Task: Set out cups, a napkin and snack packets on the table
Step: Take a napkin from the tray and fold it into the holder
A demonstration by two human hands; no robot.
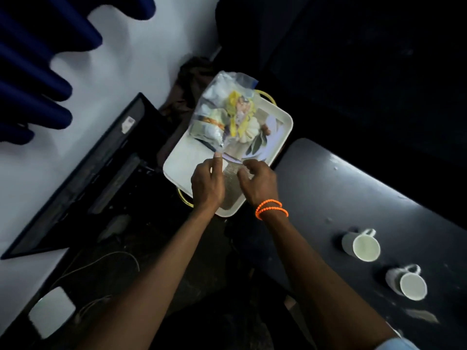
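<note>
A white tray [182, 165] sits in the middle of the view, with a printed picture on its floor. Above it hangs a clear plastic bag [225, 109] holding several snack packets. My left hand [207, 183] pinches the bag's lower corner between thumb and forefinger. My right hand [257, 183], an orange bead bracelet on its wrist, curls its fingers at a pale, finely patterned sheet [231, 183] lying on the tray between both hands. Two white cups [362, 245] [408, 282] lie on their sides on the dark table [341, 188] at the right.
A black monitor [83, 173] leans at the left over a dark, cluttered surface with cables. A white box [51, 311] lies at the lower left. Blue curtain folds [38, 59] hang at the upper left. A brown cloth [192, 82] lies behind the tray.
</note>
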